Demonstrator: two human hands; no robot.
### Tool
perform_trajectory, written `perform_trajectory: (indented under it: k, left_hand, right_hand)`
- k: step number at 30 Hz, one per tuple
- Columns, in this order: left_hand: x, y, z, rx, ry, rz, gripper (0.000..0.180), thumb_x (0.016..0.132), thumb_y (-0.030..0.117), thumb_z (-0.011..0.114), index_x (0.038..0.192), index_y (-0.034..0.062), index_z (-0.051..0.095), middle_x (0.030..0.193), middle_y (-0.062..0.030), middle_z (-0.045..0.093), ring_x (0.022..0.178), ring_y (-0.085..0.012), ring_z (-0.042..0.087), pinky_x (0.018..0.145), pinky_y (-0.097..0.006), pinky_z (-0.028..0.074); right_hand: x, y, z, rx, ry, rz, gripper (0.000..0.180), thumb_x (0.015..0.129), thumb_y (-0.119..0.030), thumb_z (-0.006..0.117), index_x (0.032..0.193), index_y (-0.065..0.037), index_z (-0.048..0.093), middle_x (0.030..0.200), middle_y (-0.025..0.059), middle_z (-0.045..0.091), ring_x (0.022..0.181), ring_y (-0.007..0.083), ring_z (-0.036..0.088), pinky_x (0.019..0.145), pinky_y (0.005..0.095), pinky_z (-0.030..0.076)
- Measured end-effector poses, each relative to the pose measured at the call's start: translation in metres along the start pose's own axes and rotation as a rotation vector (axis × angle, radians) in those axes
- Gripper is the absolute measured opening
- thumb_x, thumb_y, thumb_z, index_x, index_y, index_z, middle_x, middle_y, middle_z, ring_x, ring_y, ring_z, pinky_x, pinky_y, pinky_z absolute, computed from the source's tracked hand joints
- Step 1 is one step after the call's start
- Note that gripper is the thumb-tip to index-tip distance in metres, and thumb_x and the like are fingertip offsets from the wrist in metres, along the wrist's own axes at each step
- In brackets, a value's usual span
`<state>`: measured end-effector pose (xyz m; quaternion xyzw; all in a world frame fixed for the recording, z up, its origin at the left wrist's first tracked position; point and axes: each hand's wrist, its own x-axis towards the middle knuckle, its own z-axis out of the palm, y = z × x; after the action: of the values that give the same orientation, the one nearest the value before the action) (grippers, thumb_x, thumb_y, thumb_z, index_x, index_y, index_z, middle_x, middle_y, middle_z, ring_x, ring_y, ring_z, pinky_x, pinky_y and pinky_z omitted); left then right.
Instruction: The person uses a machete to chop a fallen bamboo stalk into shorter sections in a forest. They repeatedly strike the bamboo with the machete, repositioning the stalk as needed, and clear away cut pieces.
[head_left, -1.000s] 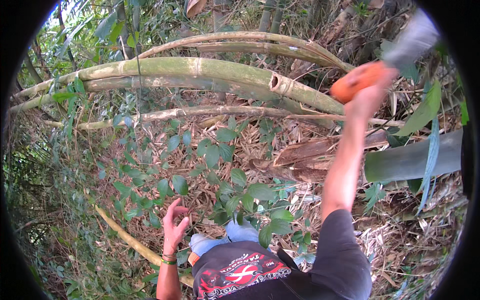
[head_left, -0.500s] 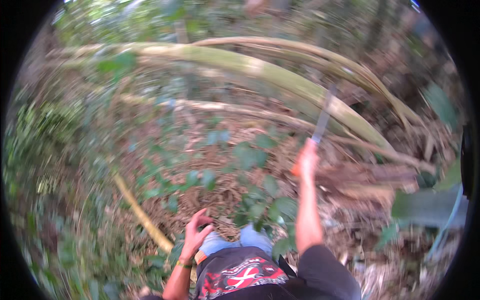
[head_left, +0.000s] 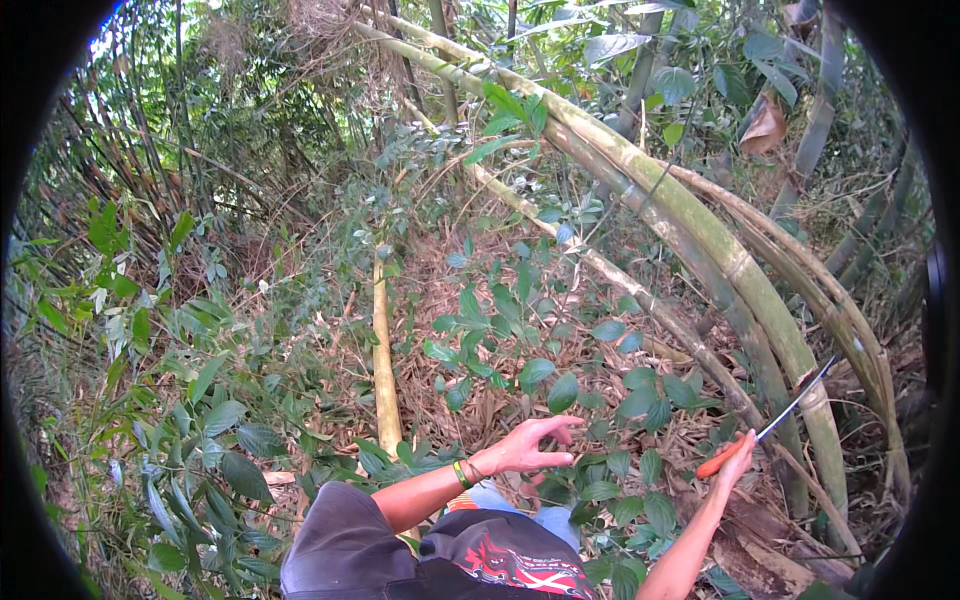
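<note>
At the bottom centre of the frame the person's dark shirt with its red print [head_left: 500, 560] fills the lower edge, and both forearms rise out of it. The left hand [head_left: 530, 445], just below the middle of the frame, holds nothing: its fingers are spread and slightly curled over the green leafy shrub [head_left: 560, 390]. A green wristband [head_left: 459, 474] sits on that wrist.

At the lower right the right hand [head_left: 735, 460] is wrapped tight around the orange handle of a long knife [head_left: 790, 410]. The thin blade slants up and to the right, and its tip lies at or against the thick bamboo stem [head_left: 720, 250] near the right edge of the frame.

As for progress, the blade looks to be just meeting the stem, low down on it. I can make out no clear notch or split there, since the spot is small and partly hidden by dry husks, so the cutting seems barely started and the stem has yet to be severed.

The stem is pale green and mottled, ringed with joints. It arches from the upper centre of the frame down to the lower right, bundled with a few thinner stems beside it. A slim yellowish cane [head_left: 383, 360] stands upright at the centre left. Dry leaf litter [head_left: 520, 300] covers the ground behind, with dense thicket beyond.
</note>
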<state>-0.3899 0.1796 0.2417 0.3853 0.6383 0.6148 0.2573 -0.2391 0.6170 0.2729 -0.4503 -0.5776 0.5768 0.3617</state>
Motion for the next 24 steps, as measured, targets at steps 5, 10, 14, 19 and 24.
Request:
perform_trajectory:
  k: [5, 10, 14, 19, 24]
  left_hand:
    - [0.011, 0.000, 0.011, 0.054, -0.024, 0.019, 0.070, 0.086, 0.029, 0.076, 0.147, 0.0117, 0.045, 0.100, -0.0095, 0.067, 0.097, -0.0239, 0.066, 0.091, -0.040, 0.051]
    - [0.033, 0.003, 0.015, 0.105, -0.079, 0.041, 0.069, 0.085, 0.030, 0.076, 0.144, 0.0083, 0.048, 0.099, -0.0092, 0.068, 0.098, -0.0252, 0.067, 0.093, -0.041, 0.051]
    - [0.092, 0.013, 0.012, 0.308, -0.081, 0.239, 0.070, 0.083, 0.037, 0.077, 0.141, 0.0079, 0.051, 0.110, -0.0123, 0.066, 0.106, -0.0299, 0.064, 0.096, -0.042, 0.050]
    - [0.230, 0.031, 0.028, 0.599, 0.015, 0.681, 0.072, 0.078, 0.038, 0.080, 0.137, 0.0058, 0.053, 0.117, -0.0174, 0.061, 0.109, -0.0373, 0.059, 0.096, -0.047, 0.048]
    - [0.359, 0.039, 0.064, 0.849, 0.057, 0.714, 0.091, 0.069, 0.028, 0.083, 0.146, 0.0036, 0.040, 0.141, -0.0203, 0.049, 0.136, -0.0387, 0.042, 0.115, -0.052, 0.033]
  right_hand:
    - [-0.007, 0.016, 0.009, -0.007, 0.018, 0.029, 0.055, 0.092, -0.063, 0.059, 0.086, -0.009, 0.051, 0.060, 0.0001, 0.044, 0.050, 0.0124, 0.045, 0.047, 0.0270, 0.039]
    - [-0.018, 0.034, -0.001, 0.033, 0.040, 0.030, 0.051, 0.094, -0.059, 0.058, 0.077, -0.012, 0.046, 0.058, 0.0003, 0.043, 0.048, 0.0127, 0.045, 0.044, 0.0281, 0.038]
    - [-0.048, 0.026, -0.006, 0.021, 0.092, 0.029, 0.046, 0.095, -0.055, 0.059, 0.078, -0.013, 0.047, 0.059, -0.0021, 0.043, 0.048, 0.0100, 0.045, 0.043, 0.0262, 0.038]
    - [-0.093, 0.022, -0.017, 0.117, 0.066, 0.048, 0.039, 0.094, -0.042, 0.069, 0.073, -0.014, 0.050, 0.056, -0.0050, 0.044, 0.046, 0.0076, 0.045, 0.041, 0.0252, 0.037]
    - [-0.116, 0.019, -0.026, 0.062, 0.130, -0.010, 0.038, 0.092, -0.030, 0.074, 0.066, -0.013, 0.052, 0.054, -0.0018, 0.051, 0.043, 0.0084, 0.047, 0.040, 0.0257, 0.037]
